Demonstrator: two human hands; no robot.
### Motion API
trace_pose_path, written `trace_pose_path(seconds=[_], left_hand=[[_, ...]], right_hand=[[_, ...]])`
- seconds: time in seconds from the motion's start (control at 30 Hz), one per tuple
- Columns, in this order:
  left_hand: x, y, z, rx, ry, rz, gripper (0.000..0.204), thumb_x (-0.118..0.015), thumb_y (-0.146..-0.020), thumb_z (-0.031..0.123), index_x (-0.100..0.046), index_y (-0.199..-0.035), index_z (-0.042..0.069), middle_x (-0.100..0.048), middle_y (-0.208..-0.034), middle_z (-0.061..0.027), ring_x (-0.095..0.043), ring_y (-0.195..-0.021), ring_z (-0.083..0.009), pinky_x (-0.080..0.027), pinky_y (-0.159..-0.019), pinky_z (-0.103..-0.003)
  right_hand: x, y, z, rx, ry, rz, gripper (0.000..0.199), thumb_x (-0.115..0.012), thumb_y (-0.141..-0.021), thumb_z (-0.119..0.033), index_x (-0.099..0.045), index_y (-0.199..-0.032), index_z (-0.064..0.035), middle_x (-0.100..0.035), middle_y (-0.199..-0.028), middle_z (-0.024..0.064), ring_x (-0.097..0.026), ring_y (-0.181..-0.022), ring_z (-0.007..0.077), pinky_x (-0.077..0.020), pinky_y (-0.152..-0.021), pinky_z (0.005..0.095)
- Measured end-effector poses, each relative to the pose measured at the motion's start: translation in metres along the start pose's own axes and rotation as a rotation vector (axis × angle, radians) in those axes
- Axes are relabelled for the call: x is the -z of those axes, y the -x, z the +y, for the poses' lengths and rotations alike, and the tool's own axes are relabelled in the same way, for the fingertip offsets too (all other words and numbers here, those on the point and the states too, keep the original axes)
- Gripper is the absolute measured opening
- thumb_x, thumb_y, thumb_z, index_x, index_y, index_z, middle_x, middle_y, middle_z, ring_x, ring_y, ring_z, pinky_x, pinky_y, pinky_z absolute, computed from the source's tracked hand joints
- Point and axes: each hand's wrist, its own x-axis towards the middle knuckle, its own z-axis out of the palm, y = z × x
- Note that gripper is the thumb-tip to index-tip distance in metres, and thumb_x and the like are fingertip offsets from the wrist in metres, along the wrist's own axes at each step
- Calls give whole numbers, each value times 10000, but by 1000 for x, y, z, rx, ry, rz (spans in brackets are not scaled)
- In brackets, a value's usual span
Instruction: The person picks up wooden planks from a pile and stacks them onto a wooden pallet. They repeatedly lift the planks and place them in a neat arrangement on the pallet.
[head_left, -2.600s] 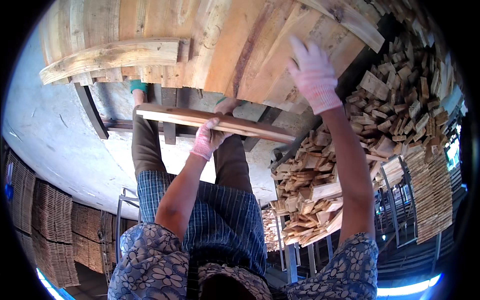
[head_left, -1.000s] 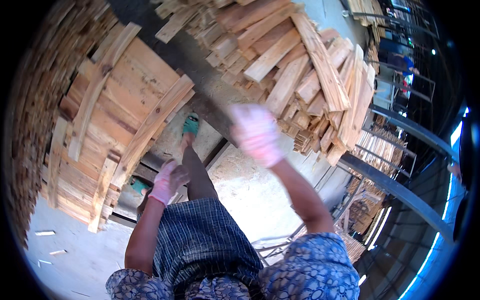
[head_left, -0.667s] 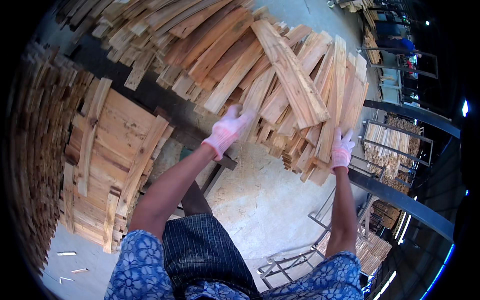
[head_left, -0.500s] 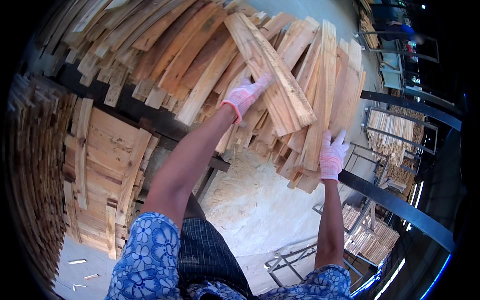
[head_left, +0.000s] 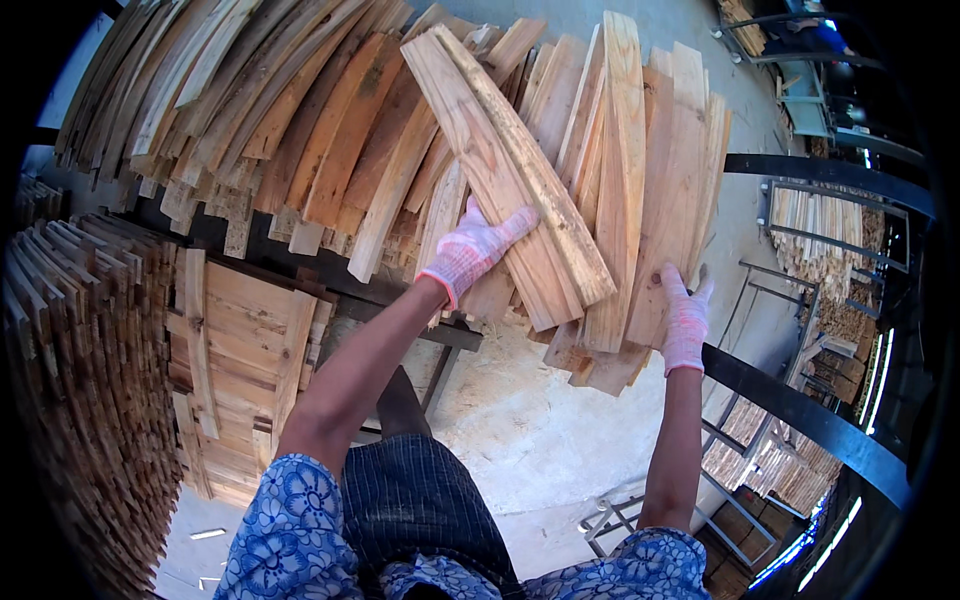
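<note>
Pale wooden plank (head_left: 505,170), long, rough-sawn, lies diagonally atop plank pile (head_left: 330,130) resting on dark metal rack (head_left: 810,420). Left hand (head_left: 478,245), in pink-white knit glove, fingers spread flat against plank's lower part. Right hand (head_left: 685,318), same glove, right of plank, grips lower end of neighbouring board (head_left: 665,200). Wooden pallet (head_left: 240,370) below-left of plank, beside stacked slats (head_left: 80,380).

Timber yard or sawmill shed. Rough pale wooden slats (head_left: 400,130) piled on a dark metal rack (head_left: 300,270) just above the fingers, stacked boards (head_left: 90,380) far left of them. Sawdust-strewn concrete floor (head_left: 530,430) below, metal-framed carts of cut sticks (head_left: 815,230) to the right.
</note>
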Motion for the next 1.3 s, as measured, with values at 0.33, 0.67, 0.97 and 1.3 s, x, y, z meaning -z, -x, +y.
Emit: trace_pose_path(seconds=[0.33,0.67,0.97,1.3], left_hand=[[43,96,-30,195,-42,-77,1190,-781,-816,648,-158,-1601,8,-521,-1466,-173,-548,-1317,-262,-445,-1106,-367],[95,165,-98,209,206,-135,1089,-883,-828,338,-168,-1608,81,-468,-1493,-127,-475,-1373,-253,-431,-1140,-417],[138,227,-101,160,153,8,973,-867,-833,206,-266,-1584,56,-534,-1448,-120,-537,-1316,-233,-474,-1107,-399],[191,373,-125,310,299,108,1001,-843,-852,144,-192,-1606,44,-544,-1436,-106,-513,-1324,-202,-439,-1125,-381]], right_hand=[[-4,120,-72,-57,-173,-422,683,-744,-933,-431,-450,-1351,22,-605,-1257,114,-623,-1057,200,-535,-915,334],[-60,243,-47,-185,-497,-854,830,-768,-878,-120,-248,-1523,-68,-494,-1405,127,-561,-1208,224,-491,-1039,378],[-87,326,-53,-211,-362,-951,864,-779,-872,-160,-252,-1548,-55,-525,-1374,133,-555,-1190,199,-505,-1001,352],[-94,419,-43,-565,-586,-1285,1009,-774,-856,-267,-140,-1625,-112,-443,-1508,156,-477,-1373,268,-435,-1131,400]])
